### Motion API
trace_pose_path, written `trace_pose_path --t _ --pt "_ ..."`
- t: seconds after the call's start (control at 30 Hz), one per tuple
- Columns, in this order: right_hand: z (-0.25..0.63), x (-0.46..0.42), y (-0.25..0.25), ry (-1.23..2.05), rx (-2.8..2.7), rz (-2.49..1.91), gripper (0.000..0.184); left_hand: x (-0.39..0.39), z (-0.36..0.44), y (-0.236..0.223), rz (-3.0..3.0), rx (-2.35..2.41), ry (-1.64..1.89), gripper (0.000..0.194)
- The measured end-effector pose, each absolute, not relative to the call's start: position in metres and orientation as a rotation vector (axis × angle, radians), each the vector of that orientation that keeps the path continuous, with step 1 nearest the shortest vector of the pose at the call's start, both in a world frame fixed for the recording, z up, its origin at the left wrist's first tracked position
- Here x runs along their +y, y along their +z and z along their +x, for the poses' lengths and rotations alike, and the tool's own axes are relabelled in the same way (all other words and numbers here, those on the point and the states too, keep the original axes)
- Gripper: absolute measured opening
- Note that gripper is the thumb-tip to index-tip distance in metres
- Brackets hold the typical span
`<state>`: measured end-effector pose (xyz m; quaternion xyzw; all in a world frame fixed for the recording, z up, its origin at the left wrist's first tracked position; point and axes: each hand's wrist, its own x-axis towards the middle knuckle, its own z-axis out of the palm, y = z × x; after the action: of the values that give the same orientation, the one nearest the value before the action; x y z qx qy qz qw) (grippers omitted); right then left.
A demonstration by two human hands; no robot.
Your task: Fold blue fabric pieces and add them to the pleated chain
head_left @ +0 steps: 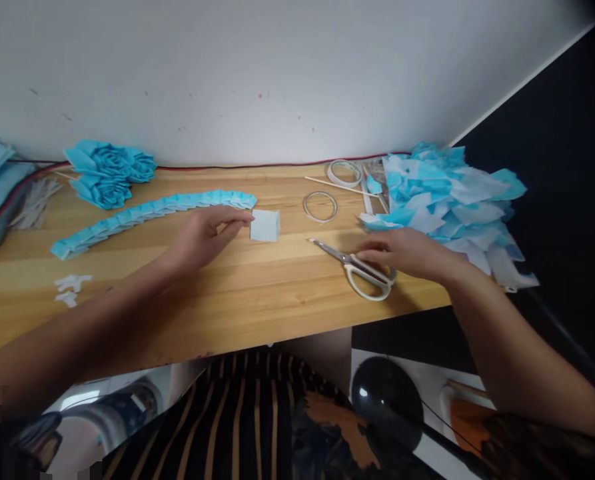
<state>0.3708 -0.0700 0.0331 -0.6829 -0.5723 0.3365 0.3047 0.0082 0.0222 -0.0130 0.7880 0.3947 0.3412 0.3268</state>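
Observation:
A pale blue square of paper (pixel 266 226) is pinched at its left edge between the thumb and fingers of my left hand (pixel 210 237). It is at the middle of the wooden table. My right hand (pixel 402 253) grips the light-handled scissors (pixel 370 280) near the top of the handles, fingers bent. Their blades point left toward the paper and look nearly closed. Part of the upper handle is hidden under that hand. Behind my left hand, a long strip of folded blue paper (pixel 152 212) curves across the table.
Blue paper roses (pixel 110 170) lie at the back left. A roll of tape (pixel 344 173), a thin ring (pixel 320 207) and sticks (pixel 342 187) are at the back. Loose blue and white pieces (pixel 442 193) pile up right. White scraps (pixel 70 288) lie front left.

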Motion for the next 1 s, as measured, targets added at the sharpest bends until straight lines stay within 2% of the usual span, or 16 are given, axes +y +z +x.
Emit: trace_pose_path --t 0.1,0.3,0.4,0.77,0.9,1.0 --pt "0.349 -0.064 0.032 0.573 -1.886 -1.845 0.005 0.022 0.006 -0.018 1.935 1.049 0.91 0.021" --pt "0.279 -0.013 0.015 0.34 -2.205 -1.755 0.024 0.021 0.011 -0.021 1.717 1.09 0.974 0.023" --pt "0.254 0.018 0.007 0.245 -2.29 -1.806 0.026 0.017 0.008 -0.019 1.668 1.11 0.998 0.024" --pt "0.23 0.039 -0.003 0.318 -2.375 -1.737 0.014 0.024 -0.003 -0.025 1.619 1.125 1.015 0.023" --pt "0.231 0.023 0.0 0.519 -2.089 -1.586 0.008 0.022 -0.001 -0.025 1.544 1.091 1.003 0.036" --pt "0.232 0.014 0.005 0.486 -1.956 -1.517 0.009 0.02 0.002 -0.025 1.485 1.052 0.978 0.048"
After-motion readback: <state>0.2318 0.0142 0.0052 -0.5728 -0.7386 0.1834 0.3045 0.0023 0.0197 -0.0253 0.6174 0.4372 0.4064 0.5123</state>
